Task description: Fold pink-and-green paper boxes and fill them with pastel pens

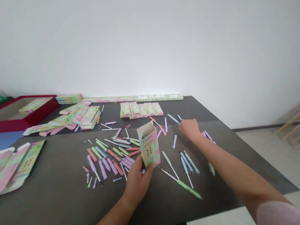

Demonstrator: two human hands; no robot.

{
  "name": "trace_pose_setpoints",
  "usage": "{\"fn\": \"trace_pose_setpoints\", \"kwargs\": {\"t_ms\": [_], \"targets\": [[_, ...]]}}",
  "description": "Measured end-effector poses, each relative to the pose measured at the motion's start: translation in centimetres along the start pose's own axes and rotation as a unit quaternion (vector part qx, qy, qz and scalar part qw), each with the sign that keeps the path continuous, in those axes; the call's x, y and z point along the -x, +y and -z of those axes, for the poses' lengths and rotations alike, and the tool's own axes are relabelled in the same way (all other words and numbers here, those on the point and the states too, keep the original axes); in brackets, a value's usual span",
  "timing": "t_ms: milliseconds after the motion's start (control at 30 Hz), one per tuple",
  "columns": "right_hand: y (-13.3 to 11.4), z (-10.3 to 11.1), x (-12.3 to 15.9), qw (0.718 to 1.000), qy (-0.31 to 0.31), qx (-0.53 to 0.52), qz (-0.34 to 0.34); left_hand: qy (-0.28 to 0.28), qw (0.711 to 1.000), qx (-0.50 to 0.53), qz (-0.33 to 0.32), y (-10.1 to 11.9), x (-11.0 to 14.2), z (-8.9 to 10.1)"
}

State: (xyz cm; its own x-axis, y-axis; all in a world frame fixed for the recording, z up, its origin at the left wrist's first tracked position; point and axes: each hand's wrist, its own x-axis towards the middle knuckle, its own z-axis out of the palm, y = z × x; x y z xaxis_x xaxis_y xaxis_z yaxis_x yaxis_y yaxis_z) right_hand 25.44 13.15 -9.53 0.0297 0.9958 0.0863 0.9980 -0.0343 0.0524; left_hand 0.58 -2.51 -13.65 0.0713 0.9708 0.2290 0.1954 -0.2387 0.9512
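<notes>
My left hand (138, 178) is closed round the lower part of a small pastel pink and green carton (149, 147), which stands upright with its top flap raised. My right hand (190, 129) is stretched out to the right, its fingers curled at the end of a blue pen (174, 119); the fingertips are partly hidden. Just beyond it lies another blue pen (179, 117). A cluster of blue pens (188, 162) rests nearer to me, beside a green pen (189, 189) with its white refill sticking out. Purple pens (208, 136) lie partly behind my right forearm.
Loose pen barrels (105, 164) and white refills (112, 141) cover the middle. Flat cartons (6, 168) lie left, more cartons (81, 116) behind. Filled-looking cartons (141, 110) sit at the back, before a row along the wall. A red box (15, 122) stands far left.
</notes>
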Motion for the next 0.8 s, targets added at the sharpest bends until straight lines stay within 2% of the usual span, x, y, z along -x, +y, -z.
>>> {"fn": "trace_pose_setpoints", "kwargs": {"t_ms": [100,200,267,300,333,433,500,567,633,800], "targets": [[0.6,3.7,1.9,0.996,0.056,-0.061,0.043,-0.015,1.0,-0.01,-0.003,0.0,0.1,-0.1],[2.4,8.0,5.0,0.979,0.112,-0.148,0.083,-0.033,0.999,-0.033,-0.006,-0.1,0.3,-0.4],[3.8,10.8,7.7,0.916,0.162,-0.343,0.129,-0.04,0.998,-0.056,-0.013,-0.1,0.5,-0.5],[4.5,12.0,9.1,0.891,0.15,-0.398,0.157,-0.043,0.997,-0.068,-0.018,-0.1,0.6,-0.5],[5.1,13.2,10.4,0.879,0.12,-0.428,0.174,-0.046,0.995,-0.08,-0.024,-0.1,0.7,-0.6],[6.1,15.6,13.5,0.855,0.06,-0.478,0.193,-0.048,0.991,-0.12,-0.037,-0.2,0.8,-0.6],[6.3,16.5,14.6,0.844,0.069,-0.496,0.192,-0.044,0.988,-0.141,-0.045,-0.2,0.9,-0.6],[6.2,16.9,15.1,0.848,0.093,-0.485,0.192,-0.048,0.986,-0.153,-0.053,-0.2,0.9,-0.6],[5.9,17.2,15.2,0.866,0.105,-0.445,0.202,-0.057,0.984,-0.161,-0.059,-0.2,0.9,-0.6],[4.5,17.8,14.8,0.905,0.068,-0.345,0.238,-0.07,0.979,-0.18,-0.065,-0.3,0.9,-0.6]]}}
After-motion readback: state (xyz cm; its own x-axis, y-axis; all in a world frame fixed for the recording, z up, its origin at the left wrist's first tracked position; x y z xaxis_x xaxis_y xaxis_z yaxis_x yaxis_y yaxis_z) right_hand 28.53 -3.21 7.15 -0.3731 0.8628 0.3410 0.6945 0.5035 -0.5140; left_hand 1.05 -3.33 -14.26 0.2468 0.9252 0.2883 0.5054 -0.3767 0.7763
